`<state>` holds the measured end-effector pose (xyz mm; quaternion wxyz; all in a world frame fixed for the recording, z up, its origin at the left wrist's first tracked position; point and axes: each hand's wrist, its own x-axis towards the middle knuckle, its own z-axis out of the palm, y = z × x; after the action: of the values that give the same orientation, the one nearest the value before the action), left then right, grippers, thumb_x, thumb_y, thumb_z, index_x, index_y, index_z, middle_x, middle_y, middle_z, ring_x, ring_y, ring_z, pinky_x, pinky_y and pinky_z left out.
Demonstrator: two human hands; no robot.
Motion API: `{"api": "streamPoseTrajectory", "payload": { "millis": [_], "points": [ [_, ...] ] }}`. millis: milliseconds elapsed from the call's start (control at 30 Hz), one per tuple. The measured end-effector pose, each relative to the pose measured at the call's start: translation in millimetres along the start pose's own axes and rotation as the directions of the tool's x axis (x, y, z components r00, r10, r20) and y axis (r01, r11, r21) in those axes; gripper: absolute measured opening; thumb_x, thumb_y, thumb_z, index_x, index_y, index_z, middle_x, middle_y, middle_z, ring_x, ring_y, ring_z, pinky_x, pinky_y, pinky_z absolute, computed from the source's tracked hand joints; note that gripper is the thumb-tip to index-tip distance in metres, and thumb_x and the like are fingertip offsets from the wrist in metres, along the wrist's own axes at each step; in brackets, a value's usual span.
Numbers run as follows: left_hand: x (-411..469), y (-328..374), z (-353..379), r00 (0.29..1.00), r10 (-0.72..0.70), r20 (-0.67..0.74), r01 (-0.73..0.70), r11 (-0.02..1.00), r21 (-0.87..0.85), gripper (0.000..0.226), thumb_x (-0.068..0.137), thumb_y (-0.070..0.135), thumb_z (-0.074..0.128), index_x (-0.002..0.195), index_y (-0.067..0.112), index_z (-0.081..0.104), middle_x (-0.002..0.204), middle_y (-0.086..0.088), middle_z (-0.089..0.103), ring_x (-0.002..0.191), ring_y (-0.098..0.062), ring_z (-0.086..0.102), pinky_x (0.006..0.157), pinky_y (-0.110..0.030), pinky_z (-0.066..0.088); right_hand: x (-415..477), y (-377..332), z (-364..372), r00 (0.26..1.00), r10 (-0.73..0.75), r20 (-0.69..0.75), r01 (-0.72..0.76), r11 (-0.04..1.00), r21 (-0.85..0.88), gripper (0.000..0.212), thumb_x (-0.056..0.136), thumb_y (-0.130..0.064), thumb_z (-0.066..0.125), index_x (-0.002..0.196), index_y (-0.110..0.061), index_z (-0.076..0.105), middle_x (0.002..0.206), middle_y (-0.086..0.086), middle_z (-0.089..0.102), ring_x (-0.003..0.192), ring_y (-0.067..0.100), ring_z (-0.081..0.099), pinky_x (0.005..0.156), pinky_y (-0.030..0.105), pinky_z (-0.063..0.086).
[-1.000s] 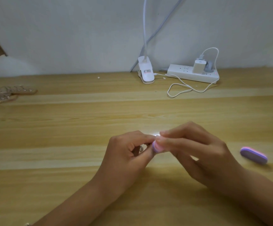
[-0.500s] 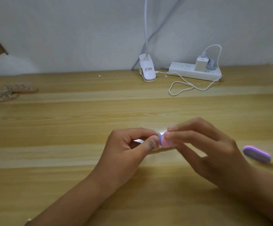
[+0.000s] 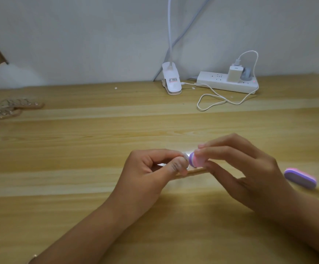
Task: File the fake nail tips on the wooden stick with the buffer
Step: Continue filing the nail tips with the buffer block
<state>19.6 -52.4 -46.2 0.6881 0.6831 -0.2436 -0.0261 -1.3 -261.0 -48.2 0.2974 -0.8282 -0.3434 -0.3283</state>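
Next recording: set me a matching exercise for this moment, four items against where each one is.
Items
1. working buffer
2. spare buffer
3. wooden stick
4. power strip

Places
A. lying on the table, to the right of the right hand
B. at the table's back edge
C. pinched in the right hand
D. held in the left hand

Pairs: 1-C, 2-A, 3-D, 4-B
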Motion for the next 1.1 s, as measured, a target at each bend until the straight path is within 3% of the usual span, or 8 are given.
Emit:
{"api": "streamPoseTrajectory", "payload": {
  "millis": [100, 267, 400, 500, 633, 800, 967, 1100],
  "points": [
    [0.2, 1.6, 1.1, 1.0, -0.006, 0.021, 0.007, 0.999, -0.043, 0.02, 0.089, 0.007, 0.061, 0.086, -0.01, 0.072, 0.06, 0.012, 0.065, 0.045, 0.009, 0.053, 0.05, 0.001, 0.037, 1.9, -4.5, 0.7, 0.999, 0.007, -0.039, -0.006, 0.999, 0.032, 0.015, 0.092, -0.002, 0.066, 0.105, -0.006, 0.072, 0.102, 0.005, 0.069, 0.1, 0.018, 0.069, 0.087, 0.03, 0.054],
    [-1.3, 5.1, -0.5, 0.995, -0.068, 0.071, 0.075, 0.992, -0.099, 0.021, 0.09, 0.017, 0.061, 0.089, 0.002, 0.075, 0.069, -0.007, 0.071, 0.035, -0.001, 0.035, 0.046, -0.003, 0.037, 5.8, -8.2, -4.0, 0.992, 0.047, -0.12, -0.045, 0.999, 0.02, 0.026, 0.09, 0.001, 0.068, 0.112, -0.012, 0.063, 0.103, 0.0, 0.067, 0.099, 0.01, 0.065, 0.089, 0.017, 0.046],
    [-2.9, 4.7, 0.1, 0.987, -0.092, 0.133, 0.099, 0.994, -0.046, 0.019, 0.091, 0.026, 0.06, 0.084, 0.019, 0.076, 0.067, -0.006, 0.069, 0.037, -0.014, 0.026, 0.04, -0.013, 0.026, 1.2, -13.0, 0.8, 0.998, -0.036, -0.043, 0.037, 0.999, 0.02, 0.022, 0.092, -0.002, 0.068, 0.113, -0.009, 0.068, 0.107, 0.003, 0.067, 0.101, 0.019, 0.067, 0.088, 0.029, 0.053],
    [-3.0, 4.0, -0.2, 0.988, -0.095, 0.123, 0.1, 0.994, -0.04, 0.022, 0.092, 0.022, 0.057, 0.081, 0.012, 0.074, 0.065, -0.006, 0.069, 0.034, -0.01, 0.027, 0.039, -0.011, 0.025, 1.5, -7.0, -0.5, 0.999, 0.001, -0.045, -0.001, 1.0, 0.001, 0.017, 0.09, 0.0, 0.07, 0.106, -0.004, 0.072, 0.104, 0.005, 0.068, 0.097, 0.022, 0.069, 0.083, 0.036, 0.054],
    [-3.7, 6.2, 2.0, 0.987, -0.061, 0.147, 0.07, 0.996, -0.058, 0.021, 0.092, 0.016, 0.056, 0.082, 0.01, 0.075, 0.062, -0.005, 0.067, 0.038, -0.001, 0.039, 0.041, -0.008, 0.032, -0.6, -14.8, 5.6, 0.998, -0.062, -0.025, 0.062, 0.998, 0.004, 0.023, 0.087, 0.004, 0.072, 0.108, -0.006, 0.074, 0.103, 0.008, 0.069, 0.096, 0.02, 0.067, 0.085, 0.031, 0.053],
    [-2.6, 6.0, 0.2, 0.986, -0.093, 0.138, 0.095, 0.995, -0.005, 0.024, 0.092, 0.027, 0.056, 0.079, 0.014, 0.071, 0.06, -0.002, 0.065, 0.037, -0.011, 0.027, 0.04, -0.013, 0.024, 0.6, -4.3, 1.1, 0.999, -0.006, -0.034, 0.005, 1.0, -0.012, 0.013, 0.091, -0.002, 0.068, 0.104, -0.002, 0.074, 0.101, 0.006, 0.068, 0.094, 0.021, 0.068, 0.082, 0.035, 0.054],
    [-3.0, 8.0, 0.7, 0.984, -0.072, 0.162, 0.072, 0.997, 0.008, 0.024, 0.094, 0.019, 0.054, 0.077, 0.013, 0.07, 0.059, 0.004, 0.061, 0.041, 0.001, 0.037, 0.044, -0.007, 0.031, -2.4, -13.9, 9.7, 0.998, -0.066, -0.004, 0.066, 0.997, -0.042, 0.019, 0.089, 0.003, 0.071, 0.106, -0.004, 0.075, 0.102, 0.006, 0.069, 0.094, 0.022, 0.066, 0.084, 0.031, 0.052],
    [-2.1, 6.6, -1.4, 0.985, -0.114, 0.131, 0.114, 0.993, 0.009, 0.025, 0.093, 0.024, 0.053, 0.078, 0.012, 0.069, 0.061, -0.005, 0.063, 0.039, -0.006, 0.029, 0.04, -0.011, 0.027, 3.0, 1.1, -1.8, 0.994, 0.088, -0.071, -0.091, 0.995, -0.047, 0.018, 0.088, 0.0, 0.07, 0.104, -0.008, 0.073, 0.098, 0.005, 0.069, 0.09, 0.021, 0.068, 0.082, 0.037, 0.054]
  ]
}}
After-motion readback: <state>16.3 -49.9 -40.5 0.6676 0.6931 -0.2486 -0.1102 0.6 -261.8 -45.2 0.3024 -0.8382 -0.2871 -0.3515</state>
